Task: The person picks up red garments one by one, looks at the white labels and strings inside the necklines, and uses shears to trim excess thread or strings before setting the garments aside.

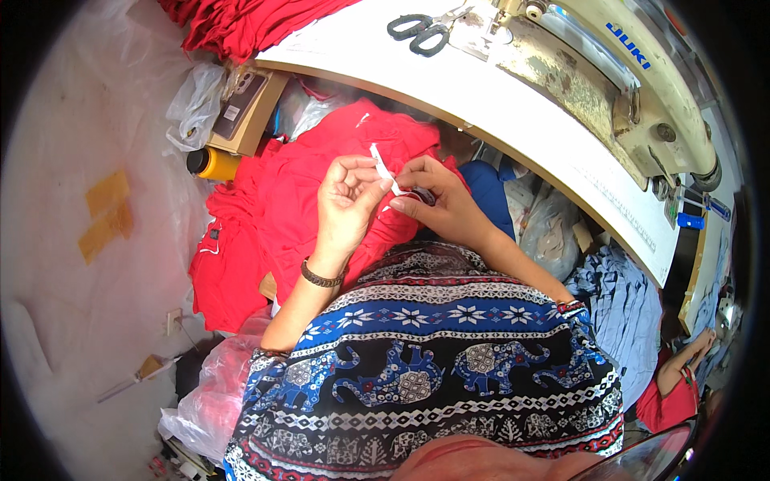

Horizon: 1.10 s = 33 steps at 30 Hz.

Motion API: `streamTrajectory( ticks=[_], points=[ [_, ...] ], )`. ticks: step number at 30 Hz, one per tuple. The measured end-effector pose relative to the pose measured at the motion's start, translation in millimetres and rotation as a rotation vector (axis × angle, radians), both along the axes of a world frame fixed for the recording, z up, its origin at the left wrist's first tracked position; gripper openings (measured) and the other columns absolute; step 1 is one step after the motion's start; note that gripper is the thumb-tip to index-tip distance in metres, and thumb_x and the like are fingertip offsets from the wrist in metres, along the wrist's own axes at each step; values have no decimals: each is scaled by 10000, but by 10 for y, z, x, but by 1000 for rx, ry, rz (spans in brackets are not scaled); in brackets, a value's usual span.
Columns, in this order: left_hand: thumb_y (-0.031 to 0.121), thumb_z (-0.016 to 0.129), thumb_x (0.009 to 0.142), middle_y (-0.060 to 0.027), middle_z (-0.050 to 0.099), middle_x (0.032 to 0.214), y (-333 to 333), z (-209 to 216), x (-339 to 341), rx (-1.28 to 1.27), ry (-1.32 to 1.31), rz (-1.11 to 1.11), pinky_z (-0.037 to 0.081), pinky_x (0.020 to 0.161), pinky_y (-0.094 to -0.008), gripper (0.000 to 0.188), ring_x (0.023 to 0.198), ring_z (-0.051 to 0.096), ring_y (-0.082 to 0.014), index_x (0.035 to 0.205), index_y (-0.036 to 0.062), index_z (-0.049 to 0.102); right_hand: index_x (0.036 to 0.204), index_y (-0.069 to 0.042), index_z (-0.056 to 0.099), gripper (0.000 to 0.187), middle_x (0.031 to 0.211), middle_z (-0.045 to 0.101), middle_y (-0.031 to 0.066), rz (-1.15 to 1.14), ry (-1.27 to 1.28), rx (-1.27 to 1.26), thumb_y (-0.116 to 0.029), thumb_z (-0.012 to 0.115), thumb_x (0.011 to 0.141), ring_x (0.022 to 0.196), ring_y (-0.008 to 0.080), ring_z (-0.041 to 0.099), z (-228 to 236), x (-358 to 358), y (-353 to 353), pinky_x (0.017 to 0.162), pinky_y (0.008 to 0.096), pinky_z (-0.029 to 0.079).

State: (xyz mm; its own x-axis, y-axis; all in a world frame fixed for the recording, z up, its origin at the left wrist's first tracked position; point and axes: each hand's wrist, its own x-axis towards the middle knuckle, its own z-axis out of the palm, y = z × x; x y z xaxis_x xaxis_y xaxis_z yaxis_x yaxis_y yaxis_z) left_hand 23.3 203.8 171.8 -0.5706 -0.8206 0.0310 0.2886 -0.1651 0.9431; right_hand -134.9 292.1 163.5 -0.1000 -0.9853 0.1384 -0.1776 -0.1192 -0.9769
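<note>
My left hand (350, 202) pinches a narrow white strip (380, 162), which looks like a fabric label, between thumb and fingertips. On the strip's lower end, the thumb and fingers of my right hand (441, 202) are closed. A small dark object shows at the right palm, mostly hidden, and I cannot make out its kind. Both hands are above a heap of red garments (277, 200) that lies beside and below the table edge.
A white sewing table (553, 136) curves along the far side, carrying black-handled scissors (419, 34), a sewing machine (666, 88) and a red cloth pile (233, 28). Left stand a cardboard box (255, 120) and a yellow bottle (218, 164). Blue-grey cloth (618, 305) hangs right, near another person's arm (682, 361).
</note>
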Motion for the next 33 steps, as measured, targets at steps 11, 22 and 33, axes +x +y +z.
streamTrajectory(
  ticks=[11, 22, 33],
  points=[
    [11, 651, 865, -97, 660, 963, -284, 208, -170, -407, -309, 66, 495, 812, -283, 211, 902, 627, -159, 1058, -1, 566, 932, 16, 704, 151, 817, 708, 56, -26, -252, 144, -121, 673, 876, 773, 83, 627, -22, -94, -161, 695, 254, 495],
    [171, 578, 816, -251, 649, 1008, -1624, 364, -1812, -1187, -992, -94, 494, 858, -463, 273, 988, 616, -406, 1007, -8, 655, 976, -6, 702, 192, 650, 597, -37, -272, -603, 167, -173, 699, 883, 520, 12, 474, -436, -157, -90, 461, 176, 350],
    [227, 662, 694, -235, 642, 749, -1724, 669, -564, -1105, -1191, -379, 507, 689, -406, 323, 696, 649, -331, 879, -38, 658, 986, -7, 700, 186, 672, 595, -22, -243, -592, 199, -167, 666, 899, 515, 44, 491, -95, -117, 12, 454, 207, 371]
  ],
)
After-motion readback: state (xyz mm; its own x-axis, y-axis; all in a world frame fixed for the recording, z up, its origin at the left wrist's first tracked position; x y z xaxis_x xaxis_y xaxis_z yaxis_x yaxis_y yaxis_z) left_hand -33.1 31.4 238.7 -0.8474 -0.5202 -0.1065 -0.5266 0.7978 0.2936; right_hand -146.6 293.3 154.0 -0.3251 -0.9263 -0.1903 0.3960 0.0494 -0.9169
